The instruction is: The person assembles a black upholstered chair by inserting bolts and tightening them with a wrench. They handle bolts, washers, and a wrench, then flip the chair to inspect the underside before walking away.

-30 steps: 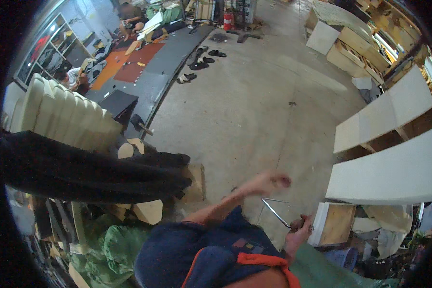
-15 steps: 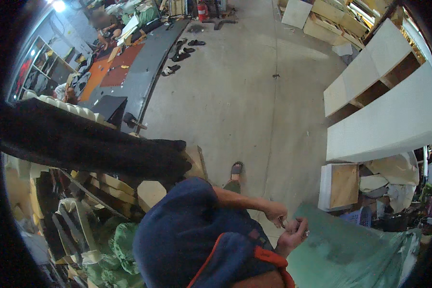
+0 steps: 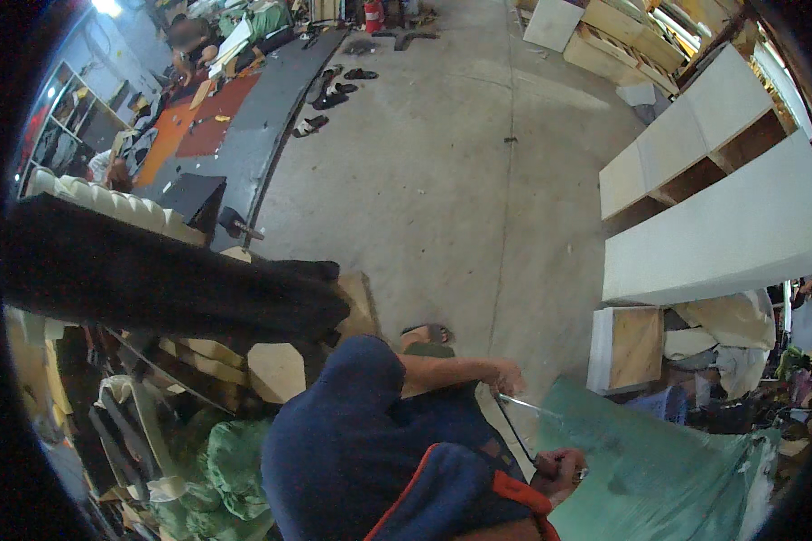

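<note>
My left hand [image 3: 505,377] is closed, with a thin shiny metal rod [image 3: 528,407] sticking out from its fingers toward the right. Lower down, my right hand [image 3: 560,475] is curled round the dark end of a thin dark strip or cord [image 3: 519,439]. This dark piece slants up toward the left hand; whether it joins the rod cannot be made out. Both hands are in front of my dark blue shirt [image 3: 334,433]. A green sheet [image 3: 641,469] spreads beside and beyond the right hand.
Pale box-like frames [image 3: 713,216] and a wood-sided block [image 3: 630,347] stand on the right. A long black padded piece [image 3: 171,261] lies at left above foam scraps and green bundles [image 3: 239,464]. Sandals [image 3: 334,95] lie on the floor by a grey mat. Another person [image 3: 189,50] sits far left.
My hands were close together and have moved apart, the left up and leftward, the right downward. The shiny rod and the dark strip now show between them. My foot has shifted slightly left.
</note>
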Motion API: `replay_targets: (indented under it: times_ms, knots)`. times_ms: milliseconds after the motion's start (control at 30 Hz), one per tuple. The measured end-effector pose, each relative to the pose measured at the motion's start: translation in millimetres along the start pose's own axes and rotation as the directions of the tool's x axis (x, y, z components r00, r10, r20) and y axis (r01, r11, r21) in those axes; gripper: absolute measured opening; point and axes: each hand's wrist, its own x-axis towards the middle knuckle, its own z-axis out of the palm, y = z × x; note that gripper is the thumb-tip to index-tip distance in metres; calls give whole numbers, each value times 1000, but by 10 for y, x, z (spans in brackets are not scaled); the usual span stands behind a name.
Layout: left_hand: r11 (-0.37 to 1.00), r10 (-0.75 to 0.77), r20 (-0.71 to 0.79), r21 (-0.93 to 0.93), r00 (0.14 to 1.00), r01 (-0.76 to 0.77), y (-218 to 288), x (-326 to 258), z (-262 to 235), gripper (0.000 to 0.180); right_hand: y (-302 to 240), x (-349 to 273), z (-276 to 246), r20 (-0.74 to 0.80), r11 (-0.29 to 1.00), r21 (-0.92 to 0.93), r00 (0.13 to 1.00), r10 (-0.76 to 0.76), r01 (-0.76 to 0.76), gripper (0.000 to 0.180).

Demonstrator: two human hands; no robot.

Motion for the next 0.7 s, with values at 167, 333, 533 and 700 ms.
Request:
replay_targets:
  times_ms: [167,333,533,700]
  knots:
    - [723,-113,104,-674,988,154,350,-237,-636,33,-123,191,493,-241,1000,11,970,1,2,18]
    - [594,-297,-9,-784,955,178,742,-699,-1442,40,-16,494,590,94,985,-60,983,-157,163,12]
    - [651,-279,-40,-743,959,158,1024,-800,-1988,29,258,673,707,96,965,226,983,-159,134,8]
    - [613,-211,152,-749,966,252,1224,-754,-2279,42,165,712,1043,-254,891,117,881,-400,438,24]
